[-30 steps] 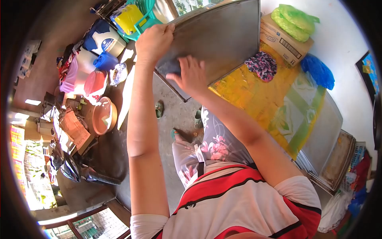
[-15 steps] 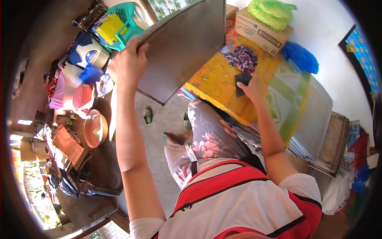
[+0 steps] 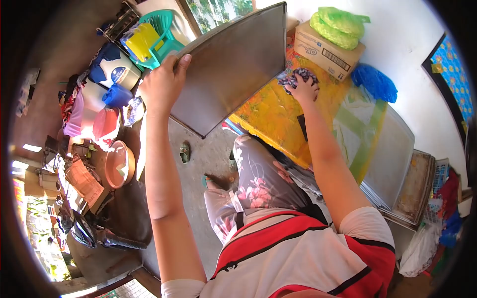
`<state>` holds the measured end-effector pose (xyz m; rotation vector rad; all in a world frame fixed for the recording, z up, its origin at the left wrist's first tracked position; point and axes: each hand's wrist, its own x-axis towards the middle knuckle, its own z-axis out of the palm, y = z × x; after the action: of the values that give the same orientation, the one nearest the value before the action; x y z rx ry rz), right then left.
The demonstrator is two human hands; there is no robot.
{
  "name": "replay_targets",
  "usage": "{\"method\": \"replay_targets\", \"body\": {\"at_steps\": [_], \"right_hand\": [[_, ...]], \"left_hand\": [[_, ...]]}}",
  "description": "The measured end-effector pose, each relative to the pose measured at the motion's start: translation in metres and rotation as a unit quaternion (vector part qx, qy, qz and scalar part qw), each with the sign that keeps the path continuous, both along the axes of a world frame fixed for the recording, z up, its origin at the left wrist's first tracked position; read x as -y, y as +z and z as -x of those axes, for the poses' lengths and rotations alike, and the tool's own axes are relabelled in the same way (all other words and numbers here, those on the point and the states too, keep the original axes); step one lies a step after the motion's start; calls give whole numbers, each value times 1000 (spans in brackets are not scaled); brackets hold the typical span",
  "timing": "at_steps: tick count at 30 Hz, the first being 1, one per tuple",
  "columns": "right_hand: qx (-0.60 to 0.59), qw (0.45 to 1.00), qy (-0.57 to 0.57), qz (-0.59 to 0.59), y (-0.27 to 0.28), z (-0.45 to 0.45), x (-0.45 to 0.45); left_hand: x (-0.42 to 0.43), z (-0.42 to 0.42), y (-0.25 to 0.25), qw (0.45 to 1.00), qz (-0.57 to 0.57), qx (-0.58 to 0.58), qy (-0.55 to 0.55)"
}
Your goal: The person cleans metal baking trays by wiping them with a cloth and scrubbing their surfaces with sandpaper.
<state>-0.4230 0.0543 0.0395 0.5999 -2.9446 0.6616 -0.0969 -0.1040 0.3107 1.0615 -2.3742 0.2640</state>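
Observation:
My left hand (image 3: pixel 166 82) is closed on the upper left edge of a large dark metal baking tray (image 3: pixel 231 69), which stands tilted up off the floor. On the yellow-covered table (image 3: pixel 263 116), my right hand (image 3: pixel 304 92) has its fingers curled over a bunched cloth (image 3: pixel 309 74) with a dark, pink and white pattern. A flat black piece (image 3: pixel 302 125) lies on the table, partly hidden by my right forearm; I cannot tell its kind.
A cardboard box (image 3: pixel 322 49) with a green plastic bag (image 3: pixel 338 27) on top stands at the table's back. Beside it sits a blue plastic bag (image 3: pixel 373 82). More metal trays (image 3: pixel 395 144) lie stacked at right. Basins (image 3: pixel 119 164) and a green chair (image 3: pixel 161 35) are at left.
My right hand has let go of the flat black piece, moved up and left, and taken hold of the patterned cloth. My left hand keeps its hold on the baking tray.

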Motion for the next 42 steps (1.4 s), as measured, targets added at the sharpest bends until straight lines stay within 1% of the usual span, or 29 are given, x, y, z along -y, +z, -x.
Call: {"method": "replay_targets", "body": {"at_steps": [1, 3, 4, 5, 6, 8, 9, 10, 11, 12, 13, 15, 16, 17, 19, 20, 21, 22, 23, 25, 27, 28, 31, 33, 35, 37, 38, 40, 42], "right_hand": [[33, 999, 13, -33, -3, 8, 4], [81, 988, 57, 120, 10, 13, 13], [95, 972, 89, 195, 13, 9, 19], [108, 949, 121, 270, 21, -1, 25], [47, 924, 145, 351, 34, -22, 36], [-40, 818, 204, 535, 95, -93, 49], [-119, 802, 242, 534, 111, -119, 64], [-166, 823, 266, 473, 125, -145, 72], [-198, 815, 320, 440, 141, -170, 79], [-195, 811, 365, 413, 150, -187, 89], [-210, 798, 368, 429, 154, -197, 98], [-230, 813, 328, 423, 157, -183, 111], [-224, 814, 298, 445, 160, -171, 117], [-215, 815, 270, 465, 165, -157, 121], [-257, 797, 203, 507, 171, -125, 131], [-265, 801, 168, 509, 173, -110, 134], [-258, 801, 139, 521, 177, -96, 135], [-220, 814, 113, 526, 181, -82, 135], [-136, 837, 80, 523, 192, -74, 129], [-98, 823, 60, 556, 198, -50, 125], [-135, 834, 68, 530, 185, -27, 126], [-120, 845, 59, 517, 175, -23, 126], [-138, 851, 37, 506, 131, -18, 128], [-84, 857, -6, 508, 102, -20, 127], [-36, 860, -59, 506, 62, -16, 127], [41, 875, -97, 472, 31, -5, 124], [80, 881, -116, 452, 27, -8, 120], [105, 880, -103, 452, 21, -12, 113], [101, 886, -75, 447, 25, -26, 108]], "left_hand": [[4, 0, 2, 1000, -14, 7, 1], [13, 2, 6, 999, -43, 19, 4], [16, 3, 6, 999, -47, 23, 1], [20, 5, 6, 998, -49, 27, -3], [24, 7, 7, 998, -52, 30, -7], [28, 11, 6, 999, -35, 24, -14], [27, 12, 5, 999, -29, 24, -19], [25, 14, 7, 999, -30, 30, -19], [20, 16, 8, 999, -31, 36, -21], [15, 17, 7, 998, -34, 43, -23], [13, 17, 4, 999, -8, 32, -32], [13, 14, -5, 998, 46, 5, -49], [14, 11, -10, 993, 104, 2, -46], [14, 9, -11, 992, 118, -5, -43], [13, 3, -15, 990, 138, -14, -34], [19, 0, -21, 984, 164, -39, -59], [21, -2, -23, 984, 164, -44, -61], [23, -5, -24, 983, 164, -49, -64], [24, -9, -25, 983, 165, -54, -67], [28, -17, -30, 977, 181, -79, -77], [29, -23, -33, 971, 198, -103, -84], [31, -25, -35, 971, 194, -114, -86], [38, -32, -41, 969, 184, -136, -88], [41, -33, -44, 969, 181, -143, -85], [42, -34, -44, 976, 172, -120, -54], [43, -36, -46, 979, 166, -114, -39], [44, -37, -47, 978, 167, -119, -39], [47, -38, -49, 979, 161, -120, -28], [49, -39, -49, 979, 164, -115, -19]]}}
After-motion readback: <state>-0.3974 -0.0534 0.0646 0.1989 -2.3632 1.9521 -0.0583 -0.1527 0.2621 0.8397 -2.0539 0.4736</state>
